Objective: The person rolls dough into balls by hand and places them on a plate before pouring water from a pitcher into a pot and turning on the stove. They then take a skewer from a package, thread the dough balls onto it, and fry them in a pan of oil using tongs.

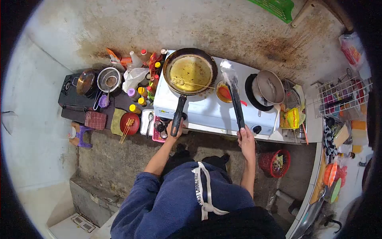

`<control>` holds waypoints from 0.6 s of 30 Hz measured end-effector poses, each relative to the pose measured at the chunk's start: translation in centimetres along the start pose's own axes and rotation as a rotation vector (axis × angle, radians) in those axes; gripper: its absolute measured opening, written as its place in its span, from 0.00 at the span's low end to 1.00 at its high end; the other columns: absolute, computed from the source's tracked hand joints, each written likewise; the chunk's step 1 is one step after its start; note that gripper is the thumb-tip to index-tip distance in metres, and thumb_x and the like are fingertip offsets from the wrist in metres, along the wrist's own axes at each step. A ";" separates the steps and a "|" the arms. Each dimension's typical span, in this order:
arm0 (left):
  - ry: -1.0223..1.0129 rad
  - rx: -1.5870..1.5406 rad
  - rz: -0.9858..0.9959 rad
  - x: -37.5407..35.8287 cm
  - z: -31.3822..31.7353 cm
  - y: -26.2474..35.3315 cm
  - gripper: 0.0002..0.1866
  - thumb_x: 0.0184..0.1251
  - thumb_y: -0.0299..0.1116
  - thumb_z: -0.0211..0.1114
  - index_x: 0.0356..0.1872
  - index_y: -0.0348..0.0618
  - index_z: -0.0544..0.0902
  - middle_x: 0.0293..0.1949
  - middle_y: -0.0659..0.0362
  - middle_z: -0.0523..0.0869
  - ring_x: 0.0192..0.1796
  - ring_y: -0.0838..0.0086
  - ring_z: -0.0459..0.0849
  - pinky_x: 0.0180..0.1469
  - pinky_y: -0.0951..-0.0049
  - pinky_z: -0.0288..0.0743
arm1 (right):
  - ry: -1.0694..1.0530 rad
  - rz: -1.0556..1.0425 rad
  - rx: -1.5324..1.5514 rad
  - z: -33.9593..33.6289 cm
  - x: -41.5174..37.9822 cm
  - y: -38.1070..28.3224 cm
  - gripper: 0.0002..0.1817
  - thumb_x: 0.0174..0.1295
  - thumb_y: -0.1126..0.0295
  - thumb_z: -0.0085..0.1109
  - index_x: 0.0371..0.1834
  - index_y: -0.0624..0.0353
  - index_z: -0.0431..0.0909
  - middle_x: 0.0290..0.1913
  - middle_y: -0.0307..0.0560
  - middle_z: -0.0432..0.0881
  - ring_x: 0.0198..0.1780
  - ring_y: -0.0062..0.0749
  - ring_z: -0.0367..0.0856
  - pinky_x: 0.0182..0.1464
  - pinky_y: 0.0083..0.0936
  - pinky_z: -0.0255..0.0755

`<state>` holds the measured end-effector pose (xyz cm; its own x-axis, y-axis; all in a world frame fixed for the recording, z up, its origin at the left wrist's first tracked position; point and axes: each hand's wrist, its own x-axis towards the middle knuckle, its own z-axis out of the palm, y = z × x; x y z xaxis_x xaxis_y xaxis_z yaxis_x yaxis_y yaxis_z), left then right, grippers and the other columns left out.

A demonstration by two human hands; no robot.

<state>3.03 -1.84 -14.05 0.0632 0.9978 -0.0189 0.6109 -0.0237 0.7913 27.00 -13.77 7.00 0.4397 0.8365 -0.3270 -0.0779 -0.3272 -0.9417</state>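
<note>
Round, dark-rimmed frying pan (pixel 212 66) sits on the left of the white stove (pixel 217 121), a thin wooden skewer (pixel 195 84) lying across its yellow oil. Below, the left hand (pixel 180 126) is at the tip of its black handle; whether it grips, I cannot tell. Rightward, a small bowl of orange sauce (pixel 218 96) stands beside black-handled, silver-ended tongs (pixel 238 110), grasped by the right hand (pixel 247 139).
</note>
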 end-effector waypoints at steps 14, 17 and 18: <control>-0.015 -0.068 0.038 0.0 0.5 -0.3 0.24 0.62 0.49 0.48 0.14 0.46 0.81 0.17 0.52 0.80 0.25 0.55 0.80 0.30 0.63 0.73 | -0.027 -0.028 -0.115 1.0 0.1 0.9 0.23 0.61 0.59 0.50 0.56 0.59 0.67 0.21 0.28 0.63 0.19 0.10 0.57 0.20 0.11 0.53; 0.115 -0.423 0.138 0.1 1.8 -2.2 0.24 0.62 0.49 0.48 0.14 0.46 0.81 0.18 0.53 0.80 0.25 0.55 0.80 0.30 0.63 0.73 | -0.022 -0.004 -0.100 1.0 -0.2 0.6 0.22 0.62 0.59 0.50 0.56 0.59 0.67 0.21 0.27 0.62 0.19 0.10 0.56 0.20 0.11 0.52; 0.076 -0.180 0.113 0.1 1.0 -1.0 0.24 0.62 0.49 0.47 0.15 0.46 0.81 0.18 0.53 0.80 0.25 0.55 0.80 0.29 0.63 0.73 | -0.021 -0.004 -0.099 1.0 -0.2 0.7 0.22 0.62 0.59 0.50 0.56 0.59 0.67 0.21 0.27 0.62 0.19 0.10 0.56 0.20 0.11 0.52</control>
<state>3.20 -1.78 -15.47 0.0595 0.9914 0.1166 0.4518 -0.1309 0.8824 26.01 -13.69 6.33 0.4210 0.8467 -0.3254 0.0131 -0.3644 -0.9311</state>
